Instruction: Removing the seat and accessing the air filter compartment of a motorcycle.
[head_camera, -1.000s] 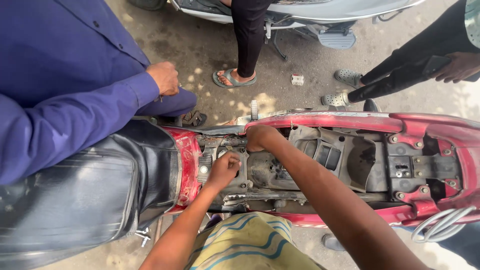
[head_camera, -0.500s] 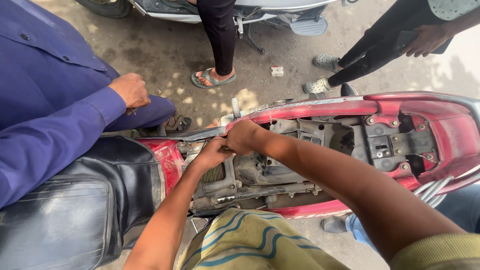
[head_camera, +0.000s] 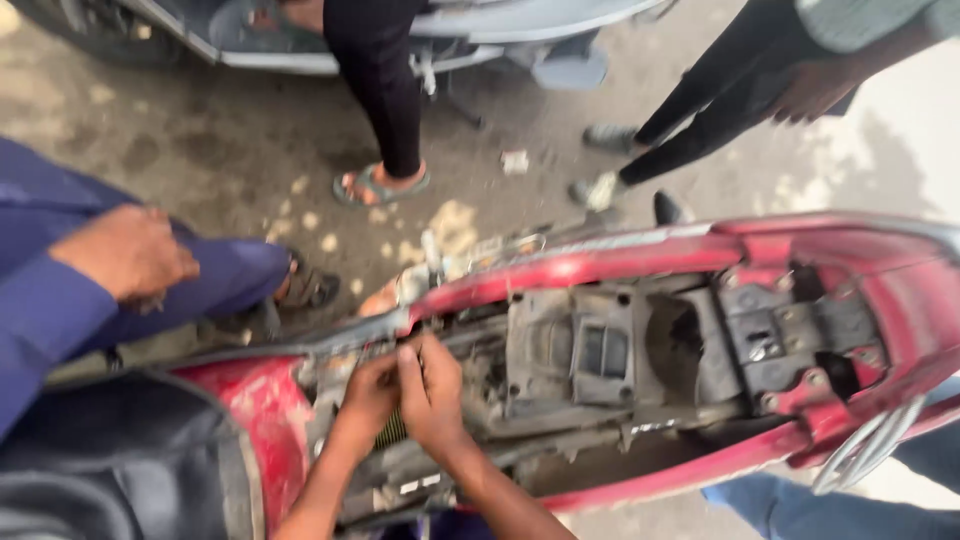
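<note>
Both hands down in the open frame bay of the red motorcycle (head_camera: 640, 270), seat off: left hand (head_camera: 368, 392) and right hand (head_camera: 432, 388) pressed together over a ribbed part (head_camera: 392, 430) just behind the black tank cover (head_camera: 110, 460). Fingers curled onto something small; blur hides what, so we cannot tell the grip. We judge it a fastener or connector step needing fine work; bike's long axis runs left-right, tail pointing right

stained concrete ground (head_camera: 250, 130), daylight

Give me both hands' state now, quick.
Left hand: fingers curled, pressed into the red motorcycle frame; grip unclear.
Right hand: the same, touching the left.
</note>
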